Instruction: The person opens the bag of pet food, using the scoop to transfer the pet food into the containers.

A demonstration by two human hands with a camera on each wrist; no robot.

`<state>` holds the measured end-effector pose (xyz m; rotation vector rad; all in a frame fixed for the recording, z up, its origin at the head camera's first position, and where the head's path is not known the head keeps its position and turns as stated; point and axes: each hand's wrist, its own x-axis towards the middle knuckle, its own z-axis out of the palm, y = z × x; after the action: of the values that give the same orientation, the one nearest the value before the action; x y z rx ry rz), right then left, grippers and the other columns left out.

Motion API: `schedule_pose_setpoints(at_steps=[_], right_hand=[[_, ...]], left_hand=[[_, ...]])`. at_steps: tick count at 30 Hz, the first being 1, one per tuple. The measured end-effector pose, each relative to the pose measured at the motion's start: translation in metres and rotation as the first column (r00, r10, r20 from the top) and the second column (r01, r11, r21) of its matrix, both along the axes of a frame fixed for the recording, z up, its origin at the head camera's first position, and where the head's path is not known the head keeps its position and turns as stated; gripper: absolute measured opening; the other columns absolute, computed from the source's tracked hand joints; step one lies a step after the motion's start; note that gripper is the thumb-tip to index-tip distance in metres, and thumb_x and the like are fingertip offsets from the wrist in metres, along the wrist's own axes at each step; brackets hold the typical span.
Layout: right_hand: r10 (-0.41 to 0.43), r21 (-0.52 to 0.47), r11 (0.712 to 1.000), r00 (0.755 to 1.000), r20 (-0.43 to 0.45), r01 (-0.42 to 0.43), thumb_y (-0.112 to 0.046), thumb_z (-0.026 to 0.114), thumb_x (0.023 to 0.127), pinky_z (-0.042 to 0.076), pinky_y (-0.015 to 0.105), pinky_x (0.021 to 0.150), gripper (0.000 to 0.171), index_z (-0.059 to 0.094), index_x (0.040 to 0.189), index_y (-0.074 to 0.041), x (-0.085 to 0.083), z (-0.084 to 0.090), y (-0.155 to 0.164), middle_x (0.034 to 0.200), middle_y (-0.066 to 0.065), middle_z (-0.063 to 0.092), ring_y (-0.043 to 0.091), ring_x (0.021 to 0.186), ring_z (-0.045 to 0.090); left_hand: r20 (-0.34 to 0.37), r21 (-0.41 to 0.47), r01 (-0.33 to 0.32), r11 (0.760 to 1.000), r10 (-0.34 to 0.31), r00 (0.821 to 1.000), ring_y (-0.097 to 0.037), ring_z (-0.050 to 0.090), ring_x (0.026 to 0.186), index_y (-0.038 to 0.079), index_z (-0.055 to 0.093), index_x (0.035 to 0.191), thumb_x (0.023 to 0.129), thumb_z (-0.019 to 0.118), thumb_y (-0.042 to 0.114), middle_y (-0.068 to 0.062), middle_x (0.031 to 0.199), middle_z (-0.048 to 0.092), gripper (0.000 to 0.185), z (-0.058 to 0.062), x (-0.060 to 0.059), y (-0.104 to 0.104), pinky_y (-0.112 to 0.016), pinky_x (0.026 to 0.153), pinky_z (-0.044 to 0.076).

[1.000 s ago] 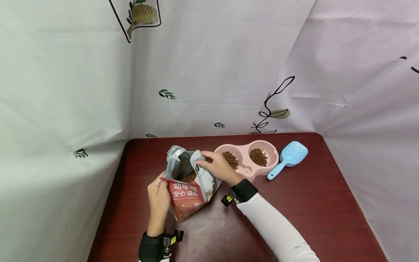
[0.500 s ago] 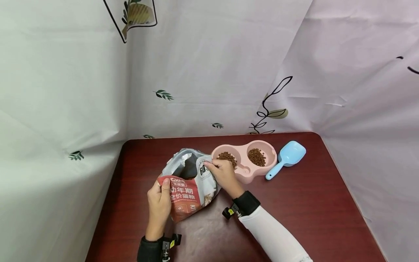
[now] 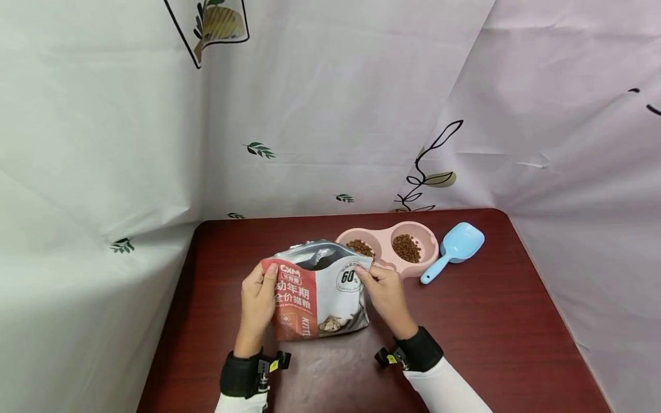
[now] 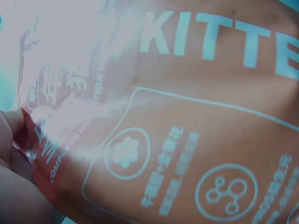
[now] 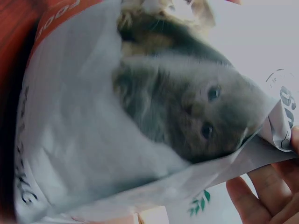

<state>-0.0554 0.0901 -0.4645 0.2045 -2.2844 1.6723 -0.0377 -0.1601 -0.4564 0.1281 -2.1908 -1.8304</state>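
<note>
A person stands a red and white cat food bag (image 3: pixel 317 298) upright near the middle of a dark red table (image 3: pixel 490 332), gripping its top corners with both hands. The left hand (image 3: pixel 260 298) pinches the bag's upper left corner, thumb on the printed front and fingers curled behind it; the right hand (image 3: pixel 384 292) pinches the upper right corner the same way. The mouth of the bag is only narrowly open between the two hands, its silver lining showing along the top edge.

In the left wrist view the bag's red panel (image 4: pixel 187 140) fills nearly everything, with part of the hand at the lower left edge. The right wrist view shows the white panel with a kitten's portrait (image 5: pixel 187 112) and fingertips (image 5: pixel 261 196) at the lower right under a folded edge of the bag.

Just behind the bag's right shoulder sits a pink double bowl (image 3: pixel 431 258), brown kibble (image 3: pixel 406 248) in both wells; the bag's top edge hides part of the near rim of the left well. A blue scoop (image 3: pixel 454 249) lies just beside the bowl on its right, handle pointing toward the person.

Bare tabletop runs to the right of the bag out to the table's rounded right edge, and a narrower strip lies on the left. A pale curtain with leaf prints (image 3: pixel 310 115) hangs close around the back and sides
</note>
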Motion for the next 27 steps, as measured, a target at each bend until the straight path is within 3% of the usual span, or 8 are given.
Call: schedule_pose_setpoints(at_steps=[4,10,13,18,22,27], right_hand=[[-0.051,0.024,0.998,0.999,0.008,0.051,0.003,0.074,0.091,0.02,0.016,0.053,0.047,0.048,0.052,-0.003,0.01,0.015,0.009,0.058,-0.007,0.029,0.0,0.057,0.026],[-0.084,0.043,0.996,0.996,0.031,0.083,0.001,0.074,0.091,0.021,0.022,0.049,0.048,0.047,0.052,-0.008,0.003,-0.009,0.028,0.054,-0.008,0.027,-0.002,0.052,0.023],[-0.076,0.056,0.996,0.996,0.036,0.074,-0.007,0.075,0.093,0.021,0.02,0.049,0.047,0.05,0.054,-0.011,-0.001,-0.018,0.036,0.054,-0.009,0.03,-0.002,0.052,0.025],[-0.072,0.083,0.994,0.997,0.035,0.069,-0.015,0.074,0.096,0.022,0.019,0.049,0.047,0.051,0.055,-0.014,0.0,-0.016,0.044,0.054,-0.01,0.031,0.0,0.052,0.027],[-0.051,0.103,0.994,0.994,0.1,0.04,-0.02,0.071,0.099,0.027,0.022,0.05,0.042,0.057,0.061,-0.01,-0.001,-0.011,0.047,0.055,-0.008,0.036,0.003,0.051,0.032],[0.01,0.124,0.992,0.984,0.178,-0.032,-0.024,0.066,0.103,0.037,0.024,0.053,0.028,0.067,0.08,-0.008,-0.009,-0.005,0.049,0.061,-0.002,0.049,0.007,0.054,0.043]], left_hand=[[0.025,0.011,0.01,1.0,-0.01,1.0,-0.01,0.064,0.059,0.0,0.071,0.111,0.109,0.053,0.021,-0.022,0.082,0.068,0.028,-0.003,-0.011,0.003,-0.027,0.05,0.053],[0.033,0.026,0.034,0.999,-0.035,0.999,-0.011,0.065,0.059,0.001,0.071,0.113,0.109,0.054,0.024,-0.022,0.083,0.07,0.029,-0.006,-0.022,0.009,-0.027,0.05,0.053],[0.024,0.049,0.028,0.998,-0.029,0.999,-0.011,0.065,0.059,0.0,0.07,0.113,0.109,0.054,0.023,-0.02,0.082,0.07,0.029,-0.007,-0.027,0.014,-0.027,0.05,0.053],[0.023,0.047,0.03,0.998,-0.032,0.999,-0.011,0.064,0.061,0.002,0.069,0.113,0.109,0.054,0.026,-0.019,0.083,0.069,0.03,-0.01,-0.035,0.021,-0.027,0.053,0.053],[0.033,0.025,0.041,0.999,-0.042,0.999,-0.011,0.064,0.061,0.004,0.068,0.115,0.11,0.052,0.029,-0.02,0.083,0.068,0.031,-0.01,-0.043,0.025,-0.026,0.053,0.052],[0.019,0.026,0.037,0.999,-0.037,0.999,-0.01,0.064,0.063,0.004,0.066,0.116,0.11,0.05,0.028,-0.019,0.084,0.067,0.03,-0.013,-0.049,0.029,-0.026,0.054,0.053]])
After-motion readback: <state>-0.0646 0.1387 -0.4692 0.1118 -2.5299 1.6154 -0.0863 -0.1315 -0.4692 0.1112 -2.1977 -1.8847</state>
